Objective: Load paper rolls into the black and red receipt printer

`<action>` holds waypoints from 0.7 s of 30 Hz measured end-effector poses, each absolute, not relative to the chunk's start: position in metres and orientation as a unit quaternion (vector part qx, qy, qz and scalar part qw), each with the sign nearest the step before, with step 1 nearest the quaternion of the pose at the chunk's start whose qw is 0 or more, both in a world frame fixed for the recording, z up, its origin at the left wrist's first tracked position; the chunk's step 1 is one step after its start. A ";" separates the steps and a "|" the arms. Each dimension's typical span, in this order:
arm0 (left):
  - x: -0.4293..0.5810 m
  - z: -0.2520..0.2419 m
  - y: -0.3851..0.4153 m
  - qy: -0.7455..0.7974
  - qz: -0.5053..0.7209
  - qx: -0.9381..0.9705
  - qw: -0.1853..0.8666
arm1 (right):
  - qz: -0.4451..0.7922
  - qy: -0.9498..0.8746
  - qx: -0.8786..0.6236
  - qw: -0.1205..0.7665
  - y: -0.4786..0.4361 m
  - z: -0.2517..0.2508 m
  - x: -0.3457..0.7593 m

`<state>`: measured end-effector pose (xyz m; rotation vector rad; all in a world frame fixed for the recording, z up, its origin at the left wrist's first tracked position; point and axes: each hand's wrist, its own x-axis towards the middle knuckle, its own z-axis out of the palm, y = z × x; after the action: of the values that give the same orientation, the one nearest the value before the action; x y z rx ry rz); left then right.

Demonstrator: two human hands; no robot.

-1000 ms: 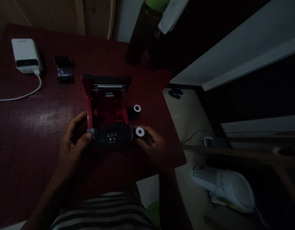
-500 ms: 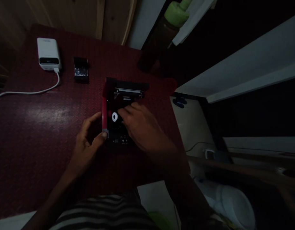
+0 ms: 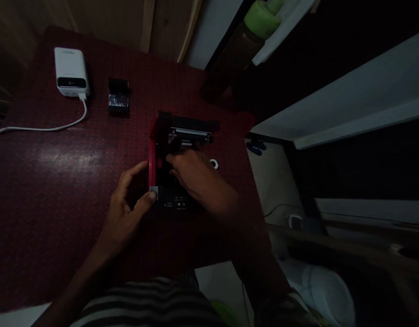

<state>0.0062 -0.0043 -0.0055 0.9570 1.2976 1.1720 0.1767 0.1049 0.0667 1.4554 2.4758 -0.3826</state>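
Observation:
A small red and black printer [image 3: 185, 131] sits with its lid open on the dark red table [image 3: 52, 190]. My left hand [image 3: 127, 206] grips its left side, thumb on the front left corner. Over the open bay lies my right hand [image 3: 199, 179], fingers curled down inside; whatever they hold is hidden. A small dark roll with a white end [image 3: 214, 164] rests on the table just right of the printer, partly behind my right hand.
A white power bank [image 3: 70, 71] with a white cable [image 3: 42, 128] lies at the far left, a small black device [image 3: 118, 96] beside it. A dark bottle with a green cap [image 3: 260, 18] stands at the back. The table's edge drops off at right, beside a white board [image 3: 348, 104].
My right hand picked up a white-ended roll from right of the printer and carried it into the open bay, where it is now hidden. My left hand stayed on the printer.

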 end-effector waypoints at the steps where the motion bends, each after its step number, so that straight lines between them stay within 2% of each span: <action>1: 0.006 -0.005 -0.004 0.546 0.494 0.403 0.543 | -0.126 0.851 0.496 0.117 0.104 0.067 0.177; 7: 0.007 -0.006 -0.003 0.538 0.499 0.405 0.545 | -0.125 0.854 0.498 0.085 0.102 0.059 0.181; 10: 0.007 -0.006 -0.003 0.539 0.500 0.404 0.544 | -0.150 0.862 0.485 0.004 0.101 0.054 0.192; 14: 0.007 -0.004 -0.004 0.542 0.498 0.402 0.545 | -0.243 0.876 0.402 -0.107 0.092 0.060 0.216; 21: 0.007 -0.005 -0.002 0.556 0.490 0.400 0.539 | -0.313 0.874 0.348 -0.132 0.082 0.064 0.227</action>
<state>0.0065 -0.0020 -0.0049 0.9509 1.3233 1.1661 0.2271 0.0816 0.0639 1.1970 3.0036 -1.0750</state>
